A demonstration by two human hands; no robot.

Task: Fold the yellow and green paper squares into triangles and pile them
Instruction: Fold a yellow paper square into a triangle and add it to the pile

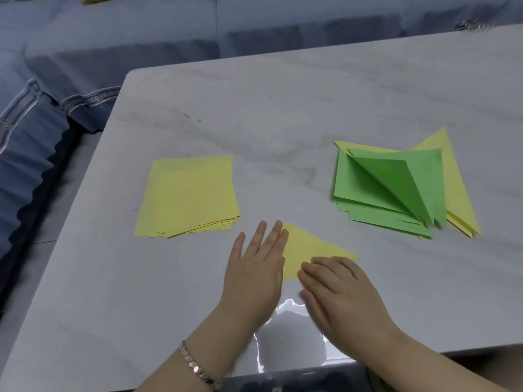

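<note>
Left hand: the left hand [256, 267] lies flat and spread wide, palm down, fingers straight and pointing away from the person; its thumb-side edge rests on the left part of the yellow triangle [308, 248]. It grips nothing.
Right hand: the right hand [339, 292] is also flat and open, fingers close together and angled toward the left, pressing on the near edge of the same paper. It is slightly blurred. It holds nothing.
Wrist: a metal link bracelet [198, 366], shiny and segmented, circles the left wrist.
Paper under the hands: a thin matte yellow sheet folded to a triangle, its apex pointing away and one sharp corner reaching out to the right; the near part is hidden by both hands.
Unfolded stock: a stack of yellow squares [189, 195] lies to the left, beyond the left hand, flat, with the sheet edges fanned slightly at the near side.
Finished pile: a pile of folded triangles [402, 188] sits to the right, well apart from the hands. Green ones lie on top, the uppermost flap springing up loosely from its crease; yellow ones lie underneath and stick out behind and to the right.
Surface: a table [283, 108] of glossy pale grey marble-like veining with a rounded corner.
Beyond: a blue sofa [113, 46] with soft cloth cushions and patterned trim.
</note>
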